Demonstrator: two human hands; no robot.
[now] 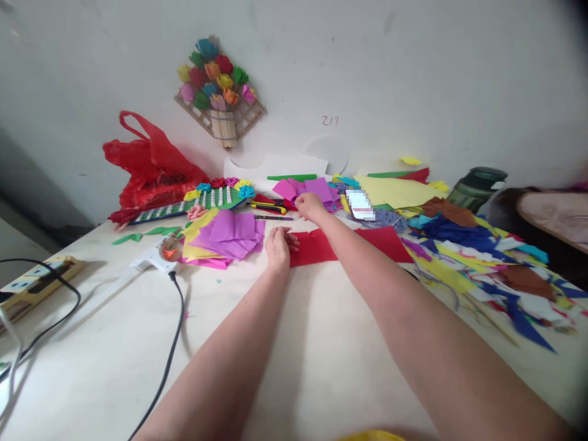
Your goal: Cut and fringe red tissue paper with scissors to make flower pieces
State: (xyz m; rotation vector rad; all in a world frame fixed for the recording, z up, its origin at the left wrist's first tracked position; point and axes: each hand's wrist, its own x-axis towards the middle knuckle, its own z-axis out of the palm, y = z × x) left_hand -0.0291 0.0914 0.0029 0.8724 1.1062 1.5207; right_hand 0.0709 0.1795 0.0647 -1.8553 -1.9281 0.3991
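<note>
left hand (278, 244) on red paper (316, 247), right hand (309, 205) perhaps touching pink squares (294, 188)

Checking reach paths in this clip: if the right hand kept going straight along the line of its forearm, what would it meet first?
Probably the pile of pink and purple paper squares just beyond the right hand; its fingers already seem to be at the pile's near edge, though depth is unclear.

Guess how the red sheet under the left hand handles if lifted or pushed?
The red sheet lies flat and thin on the table, so it is probably light and floppy. The left hand rests on its edge; pushed, it would likely slide or buckle rather than roll.
</note>
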